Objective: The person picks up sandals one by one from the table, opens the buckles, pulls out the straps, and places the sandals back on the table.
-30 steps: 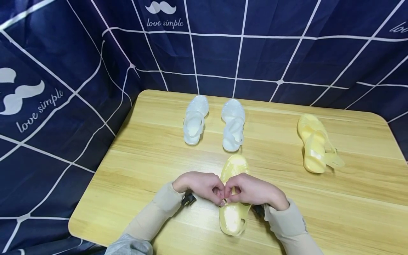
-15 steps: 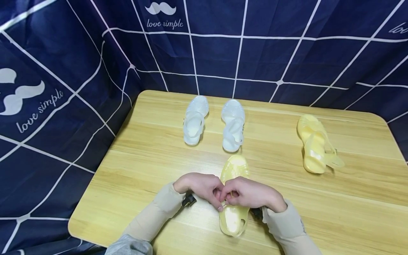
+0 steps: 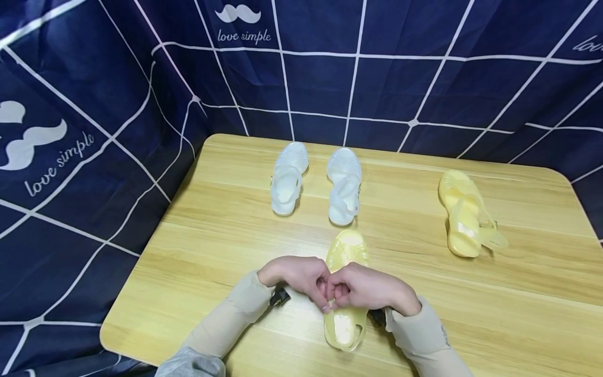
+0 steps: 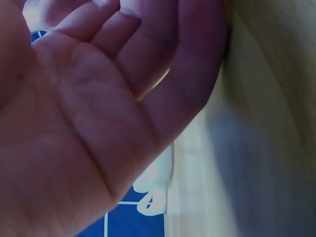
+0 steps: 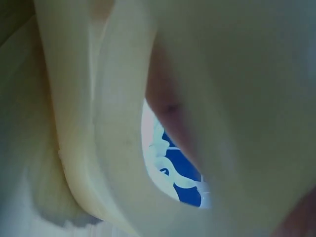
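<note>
A yellow jelly sandal [image 3: 343, 329] lies at the near middle of the table, toe away from me. My left hand [image 3: 301, 276] is at its left side, thumb and fingers pinching the ankle strap at the fastening. From the right, my right hand [image 3: 374, 287] reaches over the sandal and pinches the same strap, its fingertips against the left ones. The fingers hide the fastening. In the left wrist view the left palm [image 4: 84, 123] and curled fingers fill much of the picture. Blurred yellow straps [image 5: 121, 123] of the sandal fill the right wrist view.
Two white jelly sandals [image 3: 286, 180] stand side by side just beyond my hands. Another yellow sandal [image 3: 464, 214] sits at the right with its strap hanging loose. The wooden table [image 3: 198, 262] ends at a dark blue curtain [image 3: 386, 84] behind and on the left.
The right hand has shifted slightly left and down toward the left fingertips, covering the small metal buckle that showed between them. The left hand and sandals stay nearly in place.
</note>
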`<state>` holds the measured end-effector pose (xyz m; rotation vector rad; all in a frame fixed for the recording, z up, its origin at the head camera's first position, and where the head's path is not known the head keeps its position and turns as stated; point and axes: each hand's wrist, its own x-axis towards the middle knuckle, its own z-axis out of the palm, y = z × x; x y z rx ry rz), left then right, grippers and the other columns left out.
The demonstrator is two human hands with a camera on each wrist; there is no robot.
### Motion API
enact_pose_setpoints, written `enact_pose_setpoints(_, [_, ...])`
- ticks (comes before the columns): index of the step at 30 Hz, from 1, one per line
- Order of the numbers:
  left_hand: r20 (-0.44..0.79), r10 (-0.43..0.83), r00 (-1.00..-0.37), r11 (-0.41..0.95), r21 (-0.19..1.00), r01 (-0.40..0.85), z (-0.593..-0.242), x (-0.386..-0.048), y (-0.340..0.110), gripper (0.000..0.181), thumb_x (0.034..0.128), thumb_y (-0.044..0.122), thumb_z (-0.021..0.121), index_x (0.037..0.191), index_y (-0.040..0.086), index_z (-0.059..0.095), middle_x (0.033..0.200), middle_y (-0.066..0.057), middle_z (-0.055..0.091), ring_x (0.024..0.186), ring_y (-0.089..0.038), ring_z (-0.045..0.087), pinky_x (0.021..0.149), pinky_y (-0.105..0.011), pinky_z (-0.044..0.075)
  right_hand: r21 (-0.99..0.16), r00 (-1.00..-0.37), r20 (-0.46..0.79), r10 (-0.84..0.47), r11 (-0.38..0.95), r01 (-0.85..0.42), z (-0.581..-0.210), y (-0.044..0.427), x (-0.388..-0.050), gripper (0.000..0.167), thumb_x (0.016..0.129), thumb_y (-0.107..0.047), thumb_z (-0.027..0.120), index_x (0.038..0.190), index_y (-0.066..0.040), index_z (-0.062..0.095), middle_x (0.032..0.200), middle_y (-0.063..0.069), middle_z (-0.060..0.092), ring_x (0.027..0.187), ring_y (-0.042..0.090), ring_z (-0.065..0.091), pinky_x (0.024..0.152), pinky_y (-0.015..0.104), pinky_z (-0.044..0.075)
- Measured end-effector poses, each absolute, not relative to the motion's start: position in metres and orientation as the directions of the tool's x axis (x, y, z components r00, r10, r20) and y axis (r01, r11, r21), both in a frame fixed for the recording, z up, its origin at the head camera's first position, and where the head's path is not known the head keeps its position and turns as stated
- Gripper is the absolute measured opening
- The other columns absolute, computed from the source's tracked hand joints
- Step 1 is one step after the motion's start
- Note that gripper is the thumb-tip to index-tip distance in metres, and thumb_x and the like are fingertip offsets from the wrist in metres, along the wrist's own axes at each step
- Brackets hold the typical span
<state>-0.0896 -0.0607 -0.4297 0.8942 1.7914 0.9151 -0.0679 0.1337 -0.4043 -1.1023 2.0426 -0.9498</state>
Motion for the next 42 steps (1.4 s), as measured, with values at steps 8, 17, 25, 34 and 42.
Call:
enact_pose_setpoints(8, [-0.387,0.873,-0.296,0.448,0.877,0.176,-0.432,-0.091,-0.061,0.014,0.0791,0.011,0.079,0.082,0.004,0.068,0.058,0.011,0.059,0.052,0.003,0.048,0.049,-0.013,0.036,-0.807,-0.427,-0.248,-0.869,0.430,-0.405,-0.405,0.137,-0.068,0.012,0.081,-0.005,0.068,0.085,-0.014,0.061,0.069,-0.011,0.054,0.063,-0.005,0.048,0.058,0.016,0.045])
enact_pose_setpoints(17, [-0.372,0.891,-0.260,0.414,0.901,0.130,-0.432,-0.093,-0.061,0.012,0.0830,0.011,0.075,0.089,0.002,0.069,0.059,0.011,0.057,0.052,0.003,0.045,0.050,-0.014,0.035,-0.820,-0.361,-0.236,-0.902,0.385,-0.423,-0.409,0.138,-0.071,0.014,0.085,-0.001,0.061,0.087,-0.014,0.057,0.067,-0.014,0.043,0.060,-0.007,0.040,0.056,0.012,0.037])
enact_pose_setpoints(25, [-0.379,0.881,-0.282,0.426,0.896,0.125,-0.434,-0.092,-0.060,0.013,0.0811,0.010,0.077,0.087,0.001,0.070,0.055,0.009,0.055,0.049,0.003,0.043,0.047,-0.014,0.032,-0.869,-0.371,-0.304,-0.878,0.415,-0.270,-0.413,0.138,-0.070,0.031,0.076,0.016,0.047,0.084,-0.012,0.057,0.065,-0.011,0.042,0.057,-0.004,0.043,0.055,0.015,0.046])
enact_pose_setpoints(34, [-0.378,0.874,-0.306,0.441,0.882,0.168,-0.433,-0.091,-0.060,0.012,0.0786,0.011,0.079,0.079,0.004,0.069,0.054,0.006,0.057,0.048,0.004,0.045,0.046,-0.014,0.032,-0.869,-0.371,-0.269,-0.889,0.390,-0.305,-0.414,0.137,-0.070,0.012,0.088,-0.005,0.062,0.084,-0.015,0.056,0.064,-0.013,0.046,0.057,-0.005,0.045,0.055,0.016,0.047])
enact_pose_setpoints(42, [-0.386,0.861,-0.330,0.454,0.877,0.158,-0.434,-0.091,-0.059,0.012,0.0767,0.012,0.081,0.082,0.005,0.073,0.062,0.000,0.067,0.052,0.004,0.051,0.049,-0.013,0.037,-0.865,-0.387,-0.291,-0.875,0.414,-0.285,-0.413,0.135,-0.068,0.012,0.085,-0.008,0.067,0.085,-0.015,0.057,0.064,-0.012,0.050,0.056,-0.004,0.051,0.056,0.019,0.050])
